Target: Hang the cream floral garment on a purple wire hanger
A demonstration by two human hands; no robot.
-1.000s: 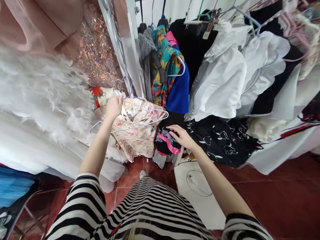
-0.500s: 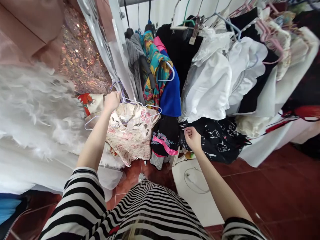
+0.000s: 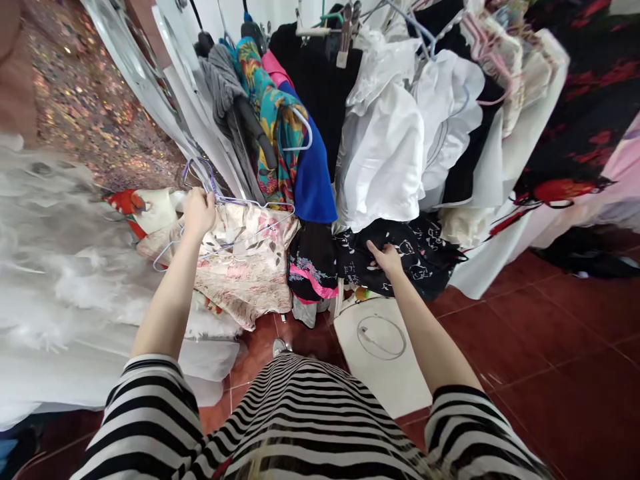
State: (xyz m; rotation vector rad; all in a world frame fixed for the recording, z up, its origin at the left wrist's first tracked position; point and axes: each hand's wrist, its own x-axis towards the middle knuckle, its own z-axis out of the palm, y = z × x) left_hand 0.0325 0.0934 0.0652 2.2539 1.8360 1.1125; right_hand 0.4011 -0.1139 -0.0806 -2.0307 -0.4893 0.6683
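At the left, my left hand [image 3: 199, 212] is closed around the necks of light-purple clothes hangers [image 3: 233, 200]. From these hangs a cream garment with pink flowers [image 3: 245, 267], and a cream piece with a red-orange print [image 3: 150, 207] shows behind my wrist. My right hand [image 3: 386, 259] is over a black garment with white drawings [image 3: 425, 257], thumb and fingers apart. Whether the fingertips press on its cloth I cannot tell. White satin garments [image 3: 385, 160] hang just above that hand. Between my hands hangs a black piece with a pink band [image 3: 315, 260].
A rack with several garments runs across the back, among them a blue one [image 3: 313, 173] and a turquoise floral one [image 3: 265, 100]. White feathered dresses [image 3: 60, 267] fill the left side. A white board [image 3: 380, 373] with a coiled cable [image 3: 383, 337] lies low on the red tiled floor [image 3: 550, 347].
The view has turned to the right. My right hand has spread from curled fingers to an open thumb and fingers over the black printed garment. My left hand still grips the hangers.
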